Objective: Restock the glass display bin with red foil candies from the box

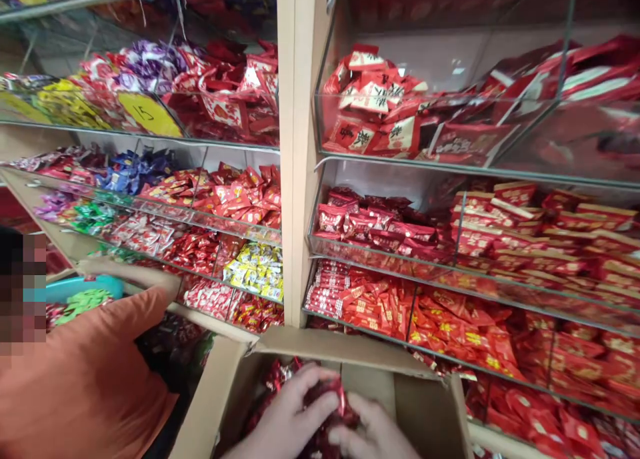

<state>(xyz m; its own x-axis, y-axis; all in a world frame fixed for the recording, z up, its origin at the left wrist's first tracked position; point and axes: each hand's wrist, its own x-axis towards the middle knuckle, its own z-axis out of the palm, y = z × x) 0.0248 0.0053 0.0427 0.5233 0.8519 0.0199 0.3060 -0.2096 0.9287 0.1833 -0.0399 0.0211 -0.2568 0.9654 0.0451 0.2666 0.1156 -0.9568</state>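
**Both hands on sweets in a carton below the candy shelves**

A cardboard box (425,406) stands open at the bottom edge of the view, its flaps folded out. Inside lies a heap of dark red foil-wrapped sweets (280,379). The left hand (287,412) and the right hand (373,432) meet over the heap near the box's front edge, and together their grip is closed around a bunch of wrapped sweets (336,406); fingers of both hands curl over the shiny red wrappers. How many pieces they hold cannot be told.

Above and behind the box rise shelves (293,152) of pale wood with clear sloped bins (450,166). To the right of the wooden post every bin holds red packets: white-and-red ones in the top bin (375,112), dark red pieces in the middle row (375,222), and red-and-gold ones in the lower row (400,306), just above the box's back edge. To the left of the post the bins are more mixed: purple, yellow and red at the top, blue, green and red lower down, and a small patch of yellow packets (255,269) near the post. A yellow price tag (147,112) marked 15 sits on the front of an upper left bin.

At the left edge another person in an orange shirt (85,379) reaches an arm (130,272) toward the lower left bins. A teal basin (75,287) shows just beyond that arm.
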